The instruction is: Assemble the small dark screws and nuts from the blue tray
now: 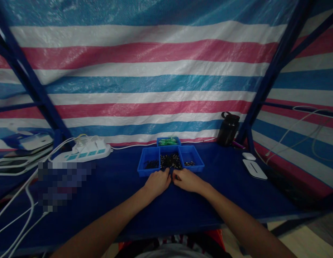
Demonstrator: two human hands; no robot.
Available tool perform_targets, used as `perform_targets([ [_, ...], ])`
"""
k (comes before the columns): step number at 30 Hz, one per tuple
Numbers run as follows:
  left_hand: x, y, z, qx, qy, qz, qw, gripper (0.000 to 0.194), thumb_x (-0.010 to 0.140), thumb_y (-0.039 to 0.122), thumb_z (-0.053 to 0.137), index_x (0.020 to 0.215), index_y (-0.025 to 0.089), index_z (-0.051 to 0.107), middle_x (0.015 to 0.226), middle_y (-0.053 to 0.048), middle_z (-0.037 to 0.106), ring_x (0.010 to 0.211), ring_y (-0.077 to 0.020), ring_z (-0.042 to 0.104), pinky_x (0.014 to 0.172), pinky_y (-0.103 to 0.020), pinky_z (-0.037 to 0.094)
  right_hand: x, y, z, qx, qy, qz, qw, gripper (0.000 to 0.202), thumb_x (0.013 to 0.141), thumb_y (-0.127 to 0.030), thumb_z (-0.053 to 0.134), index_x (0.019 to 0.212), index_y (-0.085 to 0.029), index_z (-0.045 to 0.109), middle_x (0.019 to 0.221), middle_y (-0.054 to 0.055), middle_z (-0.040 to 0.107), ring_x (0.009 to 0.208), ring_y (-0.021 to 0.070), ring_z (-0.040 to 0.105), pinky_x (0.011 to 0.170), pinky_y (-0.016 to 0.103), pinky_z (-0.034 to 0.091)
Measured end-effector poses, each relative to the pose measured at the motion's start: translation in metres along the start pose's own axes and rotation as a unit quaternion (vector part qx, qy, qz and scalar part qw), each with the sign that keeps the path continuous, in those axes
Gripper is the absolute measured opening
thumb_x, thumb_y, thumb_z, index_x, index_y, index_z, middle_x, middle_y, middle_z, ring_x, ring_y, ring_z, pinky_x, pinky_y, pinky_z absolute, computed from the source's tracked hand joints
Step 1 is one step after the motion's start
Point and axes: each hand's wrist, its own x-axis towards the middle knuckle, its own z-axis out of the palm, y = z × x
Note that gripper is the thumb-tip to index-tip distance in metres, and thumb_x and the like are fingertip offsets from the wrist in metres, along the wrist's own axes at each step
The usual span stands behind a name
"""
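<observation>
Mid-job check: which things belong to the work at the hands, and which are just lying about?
Likely in the work:
- left hand, right hand
- dark pieces in the middle bin
- probably left bin, right bin, green pieces

Likely just lying about:
- power strip
- black bottle
- flat white item

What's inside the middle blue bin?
The middle blue bin holds a heap of small dark, shiny parts. Whatever lies beneath the top layer is covered and can't be seen.
</observation>
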Motion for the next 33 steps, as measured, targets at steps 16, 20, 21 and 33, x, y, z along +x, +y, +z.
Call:
perform_targets([
  [16,-0.003,-0.012,-0.001,-0.049,-0.011,0.049,0.998,0.027,0.094,0.031,0.036,0.115,0.018,0.044,0.089,-0.01,0.065,0.083,-0.0261,0.066,0.07,-0.034,0.05,-0.001,0.002,-0.002,0.044,0.017,0.006,0.999,0.026,0.086,-0.026,0.049,0.111,-0.017,0.052,0.077,0.003,0.065,0.069,0.0163,0.061,0.058,0.022,0.034],
  [20,-0.003,-0.011,-0.001,-0.064,-0.013,0.045,0.997,0.032,0.094,0.034,0.036,0.12,0.018,0.044,0.094,-0.011,0.065,0.087,-0.0259,0.065,0.073,-0.035,0.05,0.002,0.003,0.004,0.013,0.032,0.02,0.999,0.032,0.087,-0.025,0.047,0.118,-0.018,0.049,0.088,0.007,0.067,0.077,0.0185,0.063,0.065,0.024,0.037],
  [21,-0.003,-0.011,-0.001,-0.066,-0.018,0.046,0.997,0.031,0.094,0.034,0.035,0.118,0.018,0.046,0.095,-0.011,0.065,0.088,-0.0256,0.065,0.074,-0.035,0.05,0.003,0.003,0.005,0.003,0.033,0.017,0.999,0.03,0.087,-0.025,0.046,0.116,-0.018,0.052,0.091,0.008,0.067,0.08,0.0195,0.063,0.067,0.024,0.038],
  [33,-0.003,-0.012,-0.005,-0.081,-0.038,0.041,0.995,0.031,0.094,0.035,0.036,0.112,0.016,0.054,0.099,-0.013,0.065,0.093,-0.0246,0.063,0.08,-0.034,0.048,0.005,0.008,0.01,0.014,0.039,0.054,0.998,0.049,0.087,-0.03,0.047,0.133,-0.014,0.043,0.097,0.011,0.068,0.086,0.0225,0.064,0.073,0.028,0.042],
])
